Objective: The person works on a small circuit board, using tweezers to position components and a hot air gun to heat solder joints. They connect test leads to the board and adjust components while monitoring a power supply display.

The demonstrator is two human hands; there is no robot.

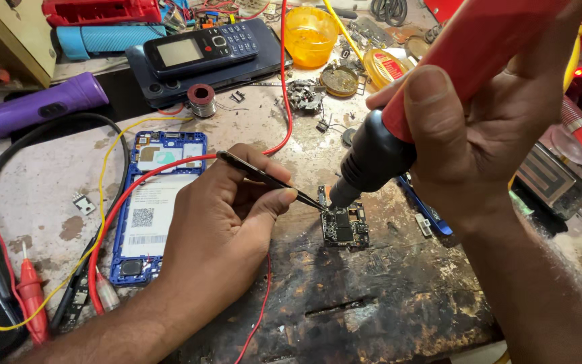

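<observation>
— What have you got in each hand?

— My left hand (220, 216) is pinched shut on thin black tweezers (271, 178), tips down at the top edge of the small circuit board (345, 226). My right hand (479, 135) is wrapped tight round the red handle of the hot-air tool (426, 101), its black nozzle aimed at that same top corner, close above it.

— Where does the board sit?

— Flat on the scorched dark patch of the worktop (372, 303), about the middle of my view, with my left hand at its 9 o'clock. The opened blue phone frame (156, 209) lies further out at 9 o'clock, a red wire (129, 195) looping across it. At the board's 11 o'clock, well apart, rests an old keypad phone (200, 48) on a dark slab; at 12 o'clock stands an orange cup (310, 35). A purple torch (35, 104) lies far off at 10 o'clock.

— How will that board handle?

— I judge it very light, thin and stiff, and fragile: the chips and tiny parts would shift or lift under careless pressure. I'd grip it only by a bare edge or corner with the tweezers, never across the components, and lightly, since it would slide on the worktop easily.
</observation>
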